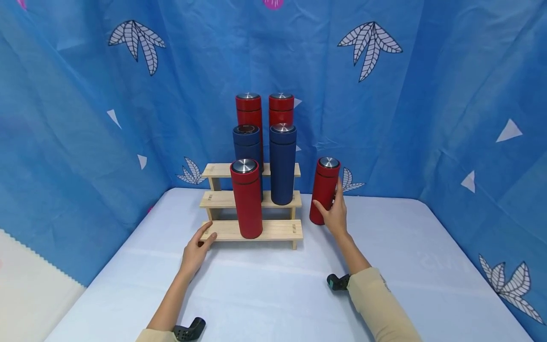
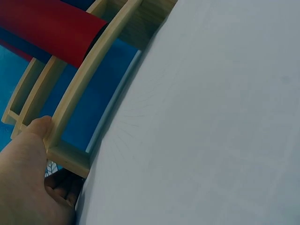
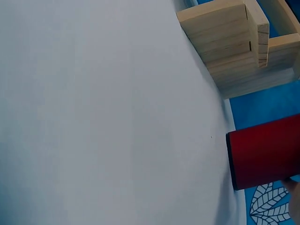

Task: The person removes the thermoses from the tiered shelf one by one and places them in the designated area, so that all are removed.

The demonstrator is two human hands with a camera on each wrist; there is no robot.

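To the right of a three-step wooden rack (image 1: 279,229), my right hand (image 1: 336,219) grips a red thermos (image 1: 324,190) around its side, thumb on the near face. That thermos leans slightly, its base close over the cloth in the right wrist view. My left hand (image 1: 195,254) holds the left end of the rack's bottom step, thumb at the board (image 2: 70,101) and fingers curled down by the leg. Another red thermos (image 1: 246,204) stands on the bottom step. Two blue thermoses, one plain-lidded (image 1: 283,166) and one dark-lidded (image 1: 246,139), occupy the middle step.
Two more red thermoses, left (image 1: 249,115) and right (image 1: 280,115), stand on the top step, partly hidden by the blue ones. A white cloth (image 1: 273,294) covers the table. Blue patterned curtains (image 1: 299,47) enclose the back and sides.
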